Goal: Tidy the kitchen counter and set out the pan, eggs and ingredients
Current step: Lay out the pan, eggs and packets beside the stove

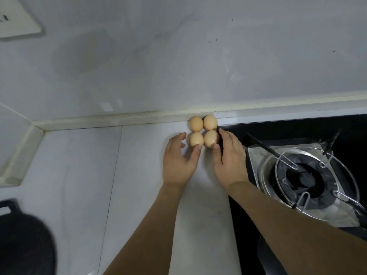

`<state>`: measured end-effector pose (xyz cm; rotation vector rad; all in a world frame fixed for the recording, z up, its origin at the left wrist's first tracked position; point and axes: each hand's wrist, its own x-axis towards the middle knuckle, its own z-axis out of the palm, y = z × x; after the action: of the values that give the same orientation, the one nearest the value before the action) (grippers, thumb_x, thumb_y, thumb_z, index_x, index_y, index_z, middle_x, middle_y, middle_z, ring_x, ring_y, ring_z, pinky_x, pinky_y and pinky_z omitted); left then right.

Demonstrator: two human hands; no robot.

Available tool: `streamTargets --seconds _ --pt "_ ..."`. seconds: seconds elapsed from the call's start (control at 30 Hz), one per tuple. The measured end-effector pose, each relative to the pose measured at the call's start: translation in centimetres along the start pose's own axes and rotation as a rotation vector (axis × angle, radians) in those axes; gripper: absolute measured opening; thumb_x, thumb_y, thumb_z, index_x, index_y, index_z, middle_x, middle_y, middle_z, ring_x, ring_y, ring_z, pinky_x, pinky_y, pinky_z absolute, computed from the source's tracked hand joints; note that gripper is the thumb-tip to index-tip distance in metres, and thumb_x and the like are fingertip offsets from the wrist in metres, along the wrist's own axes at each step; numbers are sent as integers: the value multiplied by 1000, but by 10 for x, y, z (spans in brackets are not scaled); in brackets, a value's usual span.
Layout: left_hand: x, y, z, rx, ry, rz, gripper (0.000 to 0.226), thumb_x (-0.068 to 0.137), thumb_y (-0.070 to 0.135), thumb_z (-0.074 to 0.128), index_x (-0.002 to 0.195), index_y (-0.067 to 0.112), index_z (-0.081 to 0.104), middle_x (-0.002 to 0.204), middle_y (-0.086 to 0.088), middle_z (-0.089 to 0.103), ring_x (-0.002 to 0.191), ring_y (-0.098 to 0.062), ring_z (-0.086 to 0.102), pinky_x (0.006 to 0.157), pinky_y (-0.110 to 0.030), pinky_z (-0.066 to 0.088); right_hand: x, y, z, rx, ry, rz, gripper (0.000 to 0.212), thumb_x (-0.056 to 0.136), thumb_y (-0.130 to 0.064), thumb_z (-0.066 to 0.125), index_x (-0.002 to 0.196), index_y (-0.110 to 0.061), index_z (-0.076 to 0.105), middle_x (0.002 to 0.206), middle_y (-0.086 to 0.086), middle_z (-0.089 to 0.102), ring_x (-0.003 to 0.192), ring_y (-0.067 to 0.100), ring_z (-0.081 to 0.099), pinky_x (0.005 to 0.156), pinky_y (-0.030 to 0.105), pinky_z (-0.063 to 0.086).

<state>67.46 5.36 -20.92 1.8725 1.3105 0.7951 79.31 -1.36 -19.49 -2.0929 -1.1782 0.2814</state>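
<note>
Several brown eggs sit in a tight square cluster on the white counter, against the back ledge. My left hand cups the front left egg: its thumb tip touches the egg's near side and its fingers curve loosely a little off the left side. My right hand lies beside the front right egg, with the thumb tip at the egg's near side and fairly straight fingers along its right side. The two rear eggs stand untouched. A black pan shows at the lower left, partly cut off by the frame.
A black gas hob with a steel burner ring and wire pot supports lies right of the eggs, under my right forearm. A raised white ledge runs along the wall. A wall socket sits at the upper left.
</note>
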Motion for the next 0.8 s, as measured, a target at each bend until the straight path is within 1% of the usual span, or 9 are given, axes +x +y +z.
streamTargets --seconds 0.07,0.17,0.23,0.3,0.4,0.47,0.6,0.73,0.8 --pt "-6 1 -8 -48 -15 -41 54 86 47 64 131 20 50 124 8 51 101 -5 51 87 -26 47 -6 -5 -7 -23 -17 -39 49 93 -26 38 139 -11 43 138 8 46 128 22 39 106 25 20" --pt "-18 5 -25 -97 23 -92 48 90 37 62 133 20 49 128 5 50 105 -5 51 92 -25 46 -14 -16 -20 -51 -25 -54 51 93 -28 36 138 -7 42 138 12 46 129 25 39 111 35 27" --pt "-31 7 -43 -97 63 -115 45 92 35 60 133 19 49 129 3 50 108 -6 51 92 -24 45 -25 -28 -28 -57 -32 -65 53 92 -30 34 138 -5 42 138 13 46 129 27 39 111 38 28" --pt "-47 7 -60 -84 91 -133 45 93 34 59 134 19 49 130 3 50 108 -6 51 88 -16 42 -40 -41 -34 -54 -57 -86 53 93 -30 34 139 -5 40 139 13 44 130 27 38 112 37 26" --pt "-82 9 -88 -91 148 -164 43 94 33 59 133 19 50 130 6 49 109 -5 51 77 2 35 -74 -59 -40 -30 -135 -97 50 97 -18 42 145 -7 32 147 12 36 137 23 29 115 33 19" --pt "-111 9 -106 -102 189 -210 42 94 34 57 133 20 49 130 8 49 109 -3 50 74 5 34 -95 -74 -43 -28 -201 -104 52 98 -17 42 147 -9 28 150 10 31 139 21 24 116 32 16" --pt "-160 2 -143 -99 233 -308 43 95 35 55 134 19 49 131 8 48 112 -5 50 75 3 33 -128 -105 -40 -22 -290 -152 52 98 -17 41 147 -8 28 150 10 31 139 22 25 116 32 18" --pt "-190 -1 -204 -66 329 -337 41 96 32 54 135 18 49 133 6 48 114 -8 51 84 -15 38 -157 -148 -35 4 -395 -249 49 100 -19 39 147 -11 29 151 6 30 140 19 23 117 32 18" --pt "-196 -1 -231 -17 351 -339 42 97 32 53 136 18 48 133 5 47 115 -9 50 87 -19 39 -163 -170 -32 -7 -426 -312 48 99 -18 39 146 -10 32 150 6 32 138 20 26 115 28 19"
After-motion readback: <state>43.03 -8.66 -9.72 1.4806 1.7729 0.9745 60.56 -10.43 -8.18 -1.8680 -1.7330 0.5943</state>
